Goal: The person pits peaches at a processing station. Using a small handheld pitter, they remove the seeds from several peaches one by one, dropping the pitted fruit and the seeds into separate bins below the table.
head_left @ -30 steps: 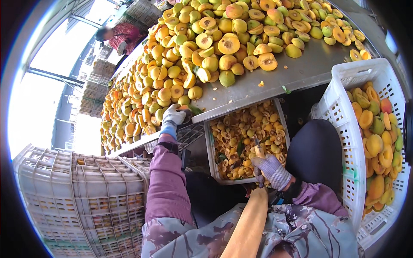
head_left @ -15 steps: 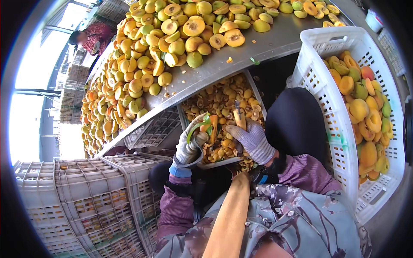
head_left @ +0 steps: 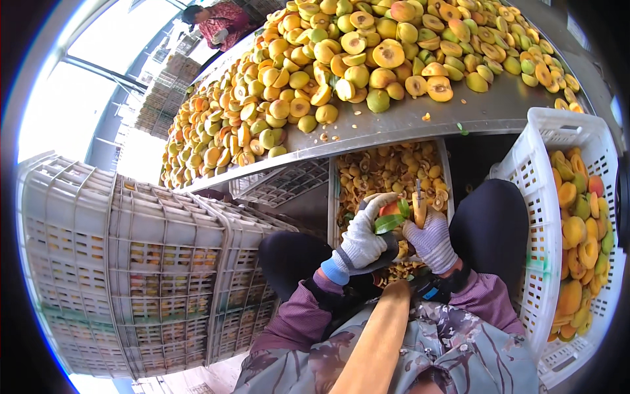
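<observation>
**Leafy fruit brought to the tool over the low crate**

Change first: a second ago our left hand point(head_left: 363, 243) was out at the pile's near edge. Now it's back above the low crate point(head_left: 333, 197), fingers curled round an orange leafy fruit piece point(head_left: 390, 209), green leaves point(head_left: 389, 223) hanging off it. Our right hand point(head_left: 433, 241), also above the low crate, is closed on a wooden-handled tool point(head_left: 419, 213), narrow metal tip up. Half a second ago fruit and tool were apart; now they're just beside each other. Can't confirm contact. We read that as fetching done, tool work at hand.

Containers:
- Low crate: loaded with small yellow and brownish fruit pieces, some cut open.
- White crate point(head_left: 535, 190), right of the low crate: big yellow, green and orange halves, piled well up.
- Stacked crates point(head_left: 113, 256), left of the low crate: fruit shows through the slats.

Beyond the low crate, the metal surface point(head_left: 394, 125) carries the pile of halved stone fruit point(head_left: 289, 85), bare strip along its near edge.
</observation>
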Demonstrator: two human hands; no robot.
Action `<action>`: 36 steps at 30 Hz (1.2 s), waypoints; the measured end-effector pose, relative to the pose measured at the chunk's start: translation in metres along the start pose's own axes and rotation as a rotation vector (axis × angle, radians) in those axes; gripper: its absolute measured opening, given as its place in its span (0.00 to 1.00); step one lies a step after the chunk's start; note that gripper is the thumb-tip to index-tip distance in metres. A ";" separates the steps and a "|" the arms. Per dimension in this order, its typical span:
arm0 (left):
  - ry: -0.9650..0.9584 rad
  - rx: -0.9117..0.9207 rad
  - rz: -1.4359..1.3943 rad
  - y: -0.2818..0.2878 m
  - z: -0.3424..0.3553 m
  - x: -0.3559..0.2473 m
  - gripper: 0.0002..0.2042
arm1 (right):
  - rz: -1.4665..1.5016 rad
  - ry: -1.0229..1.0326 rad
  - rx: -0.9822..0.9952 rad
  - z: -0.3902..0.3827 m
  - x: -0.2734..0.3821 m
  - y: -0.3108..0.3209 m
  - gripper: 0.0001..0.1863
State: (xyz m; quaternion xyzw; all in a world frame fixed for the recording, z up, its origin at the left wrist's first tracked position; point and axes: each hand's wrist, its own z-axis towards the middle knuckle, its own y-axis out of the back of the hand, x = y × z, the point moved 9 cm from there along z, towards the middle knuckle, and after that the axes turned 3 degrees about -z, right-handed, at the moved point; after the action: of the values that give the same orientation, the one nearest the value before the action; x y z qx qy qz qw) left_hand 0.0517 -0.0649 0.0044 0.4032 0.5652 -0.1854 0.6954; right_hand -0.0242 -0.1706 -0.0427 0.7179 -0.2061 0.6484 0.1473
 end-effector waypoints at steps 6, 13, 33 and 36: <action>0.010 0.113 0.036 0.003 -0.001 0.000 0.35 | -0.166 0.158 0.012 -0.005 0.013 -0.006 0.12; 0.365 0.194 -0.996 -0.019 -0.016 0.020 0.39 | 0.416 -0.282 0.151 -0.011 0.002 -0.009 0.06; 0.222 -0.209 -0.686 0.034 -0.014 0.041 0.34 | -0.866 0.499 0.054 -0.021 0.048 -0.040 0.16; 0.159 -0.220 -0.466 0.029 -0.009 0.029 0.32 | -0.876 0.413 0.125 -0.018 0.039 -0.043 0.20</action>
State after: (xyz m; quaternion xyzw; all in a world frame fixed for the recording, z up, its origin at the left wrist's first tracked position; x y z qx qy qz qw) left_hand 0.0752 -0.0344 -0.0124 0.1974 0.7123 -0.2456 0.6271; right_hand -0.0163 -0.1290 0.0008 0.6009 0.1883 0.6654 0.4009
